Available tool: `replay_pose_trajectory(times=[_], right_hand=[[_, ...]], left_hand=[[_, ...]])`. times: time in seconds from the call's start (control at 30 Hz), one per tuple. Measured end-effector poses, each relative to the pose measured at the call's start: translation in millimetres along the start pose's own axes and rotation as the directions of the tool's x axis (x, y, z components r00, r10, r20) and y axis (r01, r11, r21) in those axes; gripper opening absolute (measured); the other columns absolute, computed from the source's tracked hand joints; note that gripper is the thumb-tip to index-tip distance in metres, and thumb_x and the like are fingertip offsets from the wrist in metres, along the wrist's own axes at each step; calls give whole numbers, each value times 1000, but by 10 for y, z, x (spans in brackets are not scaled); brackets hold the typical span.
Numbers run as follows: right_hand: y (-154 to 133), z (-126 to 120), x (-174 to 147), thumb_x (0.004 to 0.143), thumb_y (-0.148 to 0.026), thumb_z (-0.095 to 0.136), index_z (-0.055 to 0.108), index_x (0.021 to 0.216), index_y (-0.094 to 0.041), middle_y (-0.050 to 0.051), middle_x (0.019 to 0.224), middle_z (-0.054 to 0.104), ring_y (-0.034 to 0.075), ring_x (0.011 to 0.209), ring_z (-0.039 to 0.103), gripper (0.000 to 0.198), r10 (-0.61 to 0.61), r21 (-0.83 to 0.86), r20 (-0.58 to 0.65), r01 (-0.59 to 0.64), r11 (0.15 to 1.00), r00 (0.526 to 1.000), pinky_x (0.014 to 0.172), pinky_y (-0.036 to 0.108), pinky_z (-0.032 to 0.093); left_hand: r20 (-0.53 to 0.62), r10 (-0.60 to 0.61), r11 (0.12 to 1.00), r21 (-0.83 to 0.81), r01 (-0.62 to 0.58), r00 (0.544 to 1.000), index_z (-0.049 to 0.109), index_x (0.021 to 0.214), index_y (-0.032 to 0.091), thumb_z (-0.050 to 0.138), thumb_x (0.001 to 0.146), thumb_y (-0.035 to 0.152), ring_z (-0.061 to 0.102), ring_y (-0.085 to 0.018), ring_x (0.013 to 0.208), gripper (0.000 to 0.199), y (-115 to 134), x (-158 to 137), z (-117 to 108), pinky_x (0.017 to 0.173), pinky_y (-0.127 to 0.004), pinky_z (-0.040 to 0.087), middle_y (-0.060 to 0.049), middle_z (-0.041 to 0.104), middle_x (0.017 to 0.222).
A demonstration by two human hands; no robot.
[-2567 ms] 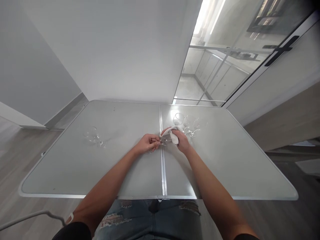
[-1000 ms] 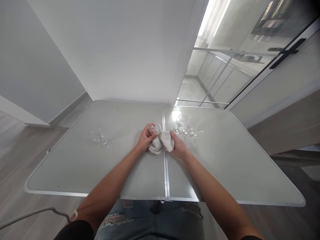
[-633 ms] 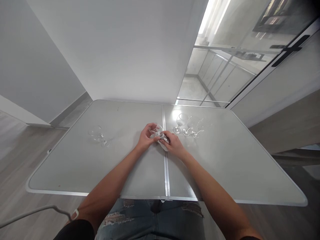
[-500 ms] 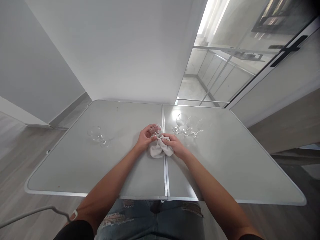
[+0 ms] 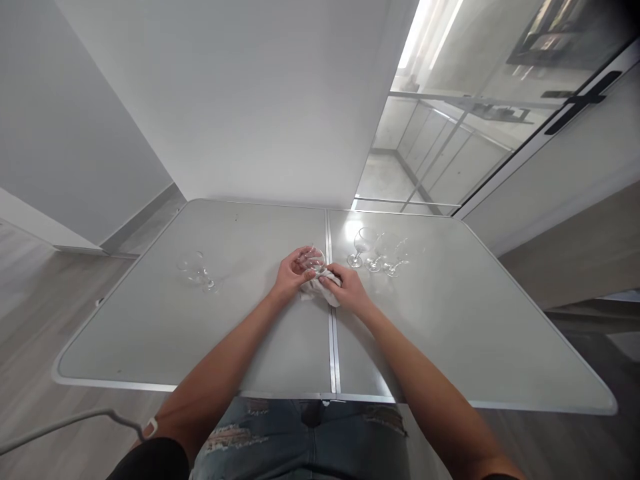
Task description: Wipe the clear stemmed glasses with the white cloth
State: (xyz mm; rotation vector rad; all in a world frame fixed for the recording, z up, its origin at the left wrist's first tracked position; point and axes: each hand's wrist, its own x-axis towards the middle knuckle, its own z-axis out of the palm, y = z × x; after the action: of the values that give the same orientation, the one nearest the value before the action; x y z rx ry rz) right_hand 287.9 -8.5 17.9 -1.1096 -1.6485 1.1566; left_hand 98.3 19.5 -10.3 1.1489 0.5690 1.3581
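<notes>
Near the table's middle seam, my left hand (image 5: 293, 272) is closed around the bowl of a clear wine glass (image 5: 313, 257). My right hand (image 5: 346, 285) pinches a white cloth (image 5: 320, 289) against the near side of that glass. Most of the cloth hangs below and between the two hands. The glass's stem and foot are hard to make out behind the cloth and fingers.
Several stemmed glasses (image 5: 374, 264) stand upright close together to the right of my hands. At the left is more clear glassware (image 5: 203, 272). All rest on a grey folding table (image 5: 150, 333) with a metal rim; a white wall (image 5: 260, 120) rises behind it.
The cloth has bunched up higher and less of it hangs toward me. The held glass has turned slightly in my left hand. The other glasses have stayed put.
</notes>
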Motion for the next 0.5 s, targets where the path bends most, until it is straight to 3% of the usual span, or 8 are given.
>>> replay_pose_trajectory(times=[0.07, 0.13, 0.2, 0.27, 0.37, 0.43, 0.5], right_hand=[[12, -45, -1, 80, -49, 74, 70, 82, -19, 2, 74, 64, 17, 70, 53, 30, 164, 238, 147, -196, 951, 975, 65, 28, 39], [25, -82, -5, 77, -50, 76, 69, 78, -17, 3, 74, 64, 15, 66, 52, 33, 282, 445, 271, -380, 811, 920, 61, 28, 39], [30, -94, -12, 76, -49, 77, 69, 79, -17, 3, 76, 64, 14, 65, 51, 33, 337, 563, 294, -447, 695, 894, 60, 27, 40], [21, -82, -19, 77, -49, 77, 70, 86, -18, 3, 78, 64, 14, 66, 52, 34, 337, 605, 278, -437, 666, 899, 61, 26, 41], [-8, -40, -27, 77, -49, 78, 68, 98, -21, 3, 84, 64, 17, 73, 55, 37, 269, 536, 248, -363, 763, 931, 64, 27, 43], [-23, -9, -32, 77, -46, 78, 68, 98, -22, 2, 84, 63, 18, 76, 56, 34, 181, 363, 145, -223, 905, 973, 68, 29, 43], [-27, 22, -38, 79, -42, 75, 67, 96, -22, 2, 85, 63, 20, 80, 56, 27, 27, 107, 6, -27, 994, 1000, 74, 31, 44]], left_hand=[[18, -20, 1000, 6, 20, 1000, 63, 127, 15, 91, 67, 40, 71, -26, 102, 71, 7, -14, 20, 94, -40, 56, -18, 69, 122], [52, -30, 1000, -1, 30, 998, 64, 126, 15, 91, 67, 44, 72, -28, 101, 71, 22, -23, 40, 92, -41, 56, -19, 69, 122], [62, -22, 1000, -10, 23, 998, 64, 126, 14, 90, 67, 45, 72, -28, 101, 71, 38, -19, 49, 92, -42, 56, -18, 69, 122], [22, 0, 1000, -17, 0, 1000, 64, 124, 15, 90, 68, 45, 72, -28, 101, 69, 43, -7, 41, 95, -43, 55, -17, 70, 121], [-49, 29, 999, -21, -30, 998, 64, 123, 16, 90, 68, 46, 73, -27, 101, 68, 29, 11, 11, 97, -44, 54, -16, 70, 121], [-64, 34, 999, -18, -35, 997, 64, 124, 16, 90, 68, 45, 73, -26, 101, 68, 13, 15, -6, 97, -44, 55, -17, 70, 121], [-68, 40, 999, -17, -41, 997, 63, 124, 17, 91, 68, 42, 73, -26, 102, 68, 2, 17, -13, 97, -43, 55, -17, 70, 122]])
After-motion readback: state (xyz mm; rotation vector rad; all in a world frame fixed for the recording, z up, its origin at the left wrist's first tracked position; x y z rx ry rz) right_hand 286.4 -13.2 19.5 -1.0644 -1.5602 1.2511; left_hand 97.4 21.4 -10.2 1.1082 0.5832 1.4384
